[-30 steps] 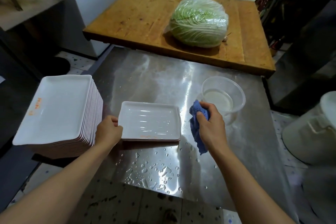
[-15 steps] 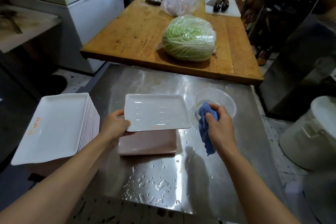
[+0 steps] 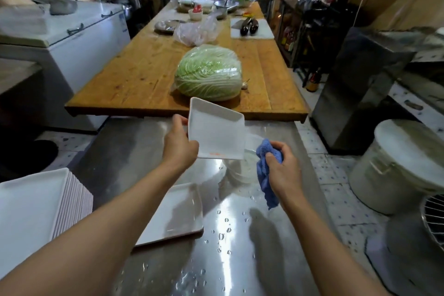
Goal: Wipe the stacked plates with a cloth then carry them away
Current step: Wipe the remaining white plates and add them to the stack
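My left grip (image 3: 179, 149) pinched a white plate (image 3: 216, 132) by its edge, tilted above the steel counter (image 3: 134, 151); its orange marking was too blurred to read. My right grip (image 3: 282, 168) clutched the blue cloth (image 3: 265, 175) just beside it. Another plate (image 3: 177, 211) lay flat below, the stacked plates (image 3: 36, 209) at the counter's left edge.

bowl (image 3: 249, 151) half hidden behind plate (image 3: 216, 132); stack (image 3: 36, 204) cut off left
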{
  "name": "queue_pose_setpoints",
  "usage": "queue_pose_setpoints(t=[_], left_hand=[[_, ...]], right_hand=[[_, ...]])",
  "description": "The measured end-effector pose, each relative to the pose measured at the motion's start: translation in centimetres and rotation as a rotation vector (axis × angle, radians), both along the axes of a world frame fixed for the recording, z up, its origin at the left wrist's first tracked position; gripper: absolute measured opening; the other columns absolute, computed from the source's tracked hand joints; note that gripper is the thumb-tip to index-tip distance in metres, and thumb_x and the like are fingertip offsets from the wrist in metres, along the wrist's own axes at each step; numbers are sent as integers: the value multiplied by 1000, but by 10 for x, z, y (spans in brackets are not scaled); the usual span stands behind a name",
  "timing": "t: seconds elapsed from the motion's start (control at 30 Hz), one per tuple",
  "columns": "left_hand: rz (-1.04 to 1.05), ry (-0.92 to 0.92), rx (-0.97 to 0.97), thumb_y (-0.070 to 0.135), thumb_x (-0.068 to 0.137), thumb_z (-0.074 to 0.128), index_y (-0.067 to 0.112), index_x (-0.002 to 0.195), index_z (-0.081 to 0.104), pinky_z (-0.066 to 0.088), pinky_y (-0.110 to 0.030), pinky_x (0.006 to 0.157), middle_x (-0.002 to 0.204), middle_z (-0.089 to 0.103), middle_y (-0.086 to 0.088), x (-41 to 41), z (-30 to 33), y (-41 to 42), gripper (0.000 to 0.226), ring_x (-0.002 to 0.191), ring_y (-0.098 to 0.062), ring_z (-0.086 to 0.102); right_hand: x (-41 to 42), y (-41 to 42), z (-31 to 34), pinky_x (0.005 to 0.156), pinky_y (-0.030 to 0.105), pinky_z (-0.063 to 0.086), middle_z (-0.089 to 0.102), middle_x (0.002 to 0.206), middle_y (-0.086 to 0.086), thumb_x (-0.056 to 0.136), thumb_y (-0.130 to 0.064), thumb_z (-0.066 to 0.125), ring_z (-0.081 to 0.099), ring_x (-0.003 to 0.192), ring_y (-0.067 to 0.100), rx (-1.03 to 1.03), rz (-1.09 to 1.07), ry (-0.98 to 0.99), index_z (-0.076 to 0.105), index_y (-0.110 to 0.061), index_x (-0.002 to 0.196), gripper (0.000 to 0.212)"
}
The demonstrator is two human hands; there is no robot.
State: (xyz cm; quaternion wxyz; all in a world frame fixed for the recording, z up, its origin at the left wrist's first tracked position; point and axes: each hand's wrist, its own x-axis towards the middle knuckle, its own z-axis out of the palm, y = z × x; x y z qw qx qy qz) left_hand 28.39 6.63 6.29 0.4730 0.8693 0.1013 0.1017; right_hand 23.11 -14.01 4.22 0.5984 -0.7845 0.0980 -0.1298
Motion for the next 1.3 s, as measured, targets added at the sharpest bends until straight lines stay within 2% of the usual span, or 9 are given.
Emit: queue_pose_setpoints(t=[0.1,0.23,0.5,0.63,0.9,1.07,1.13,1.23,1.3], left_hand=[[-25,-75,200,-2,79,56,22,102,35,54,-38,64,93,55,-2,3,-4,-16,39,81,-26,56],[-56,-110,297,-2,77,55,23,102,34,52,-38,58,98,63,-10,5,-5,-25,40,77,-29,57],[-69,-137,289,-6,76,48,19,104,37,54,-41,58,94,61,-10,6,3,-32,39,76,-30,57],[-80,-123,292,-6,77,48,20,104,37,55,-46,59,96,61,-10,7,4,-32,40,80,-31,59],[-70,-124,278,-5,78,50,21,102,36,53,-35,54,89,52,1,4,0,-34,39,75,-22,53],[-16,-3,24,-9,79,50,19,103,39,57,-44,64,93,51,2,-4,3,-22,38,86,-25,56],[0,74,-137,-11,81,51,21,105,39,58,-38,57,96,50,2,-12,4,-14,42,86,-18,56],[-9,172,-344,-15,83,48,20,107,39,55,-29,51,99,56,-1,-28,7,-5,43,86,-15,59],[-6,207,-477,-17,81,47,19,106,39,55,-30,53,99,58,-2,-40,9,3,45,89,-18,60]], right_hand=[[1,-7,-1,52,3,42,58,84,-18,93,-11,47,57,69,-14,11,-18,-3,53,-34,93,24],[3,-15,0,41,5,39,59,80,-11,93,-7,46,56,53,-11,50,-29,-19,56,-22,100,20],[11,-21,4,58,2,41,59,92,-14,95,-14,47,58,82,-1,29,-5,-1,55,-23,107,17],[12,-23,3,60,4,42,60,92,-11,95,-13,47,58,84,2,14,-9,6,54,-23,105,16],[11,-22,2,60,7,42,57,92,-12,96,-14,46,56,81,-1,-11,-18,31,52,-25,106,17],[7,-14,7,44,4,39,55,88,-5,95,-17,49,58,63,0,0,-51,61,39,-25,112,21],[5,-7,11,42,5,38,55,88,-4,93,-16,50,57,63,2,3,-49,54,39,-23,109,21],[3,9,23,53,9,43,50,88,-12,91,-16,53,53,74,2,-96,-1,-3,40,-25,103,20],[2,29,35,62,27,49,52,88,-14,90,-16,53,55,77,9,-162,71,-61,41,-26,102,19]])
